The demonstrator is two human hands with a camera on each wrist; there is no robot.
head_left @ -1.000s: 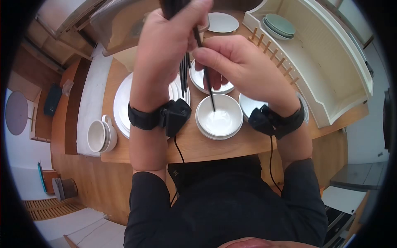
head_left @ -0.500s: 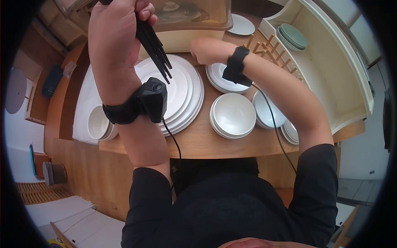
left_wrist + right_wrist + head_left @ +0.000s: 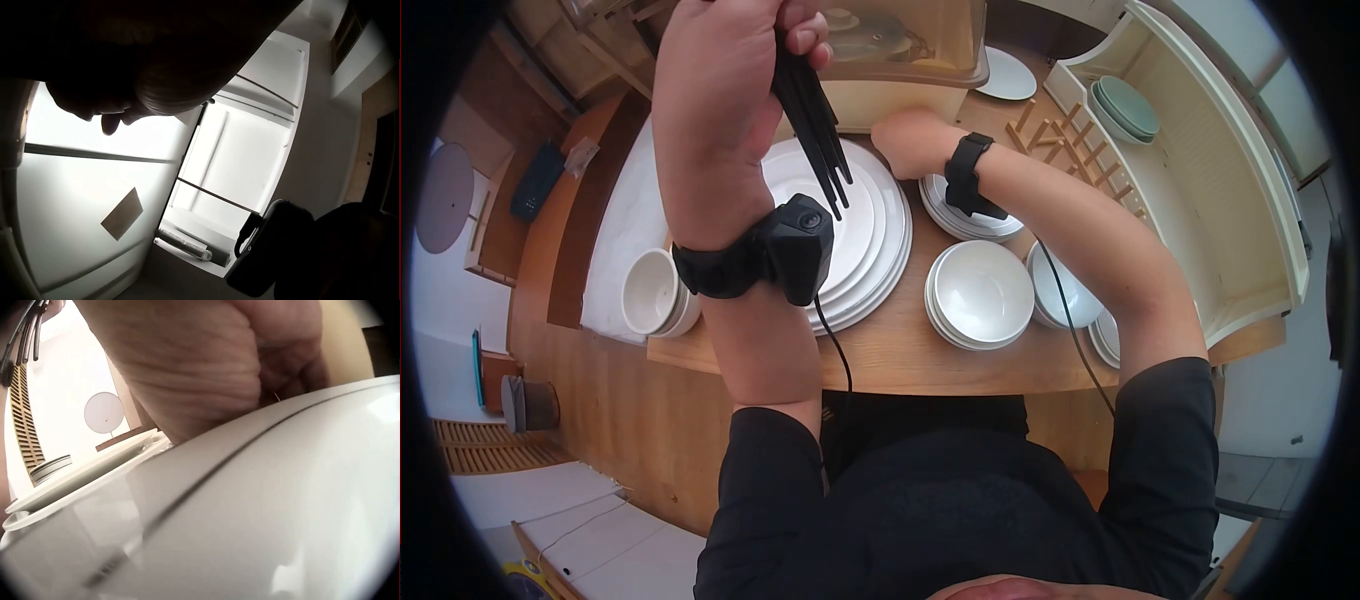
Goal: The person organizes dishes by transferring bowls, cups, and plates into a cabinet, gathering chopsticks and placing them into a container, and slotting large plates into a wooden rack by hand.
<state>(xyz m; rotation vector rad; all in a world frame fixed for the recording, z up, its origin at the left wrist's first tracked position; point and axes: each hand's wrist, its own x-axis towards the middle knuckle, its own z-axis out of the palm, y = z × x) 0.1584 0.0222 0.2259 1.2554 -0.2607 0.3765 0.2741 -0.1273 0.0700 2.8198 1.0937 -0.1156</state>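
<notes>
Right hand [image 3: 914, 142] had moved from the black chopsticks [image 3: 810, 122] to upper centre, near the beige bin [image 3: 870, 109], its grip too hidden to tell, so the left hand [image 3: 722, 100] alone held them with curled fingers at upper left, tips over the white plates [image 3: 856, 222].

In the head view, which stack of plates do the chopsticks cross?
The widest stack, between the cups and the bowls; the chopsticks in the left hand cross it, but none of the smaller stacks.

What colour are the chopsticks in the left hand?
The chopsticks are black, clearest in the head view.
</notes>
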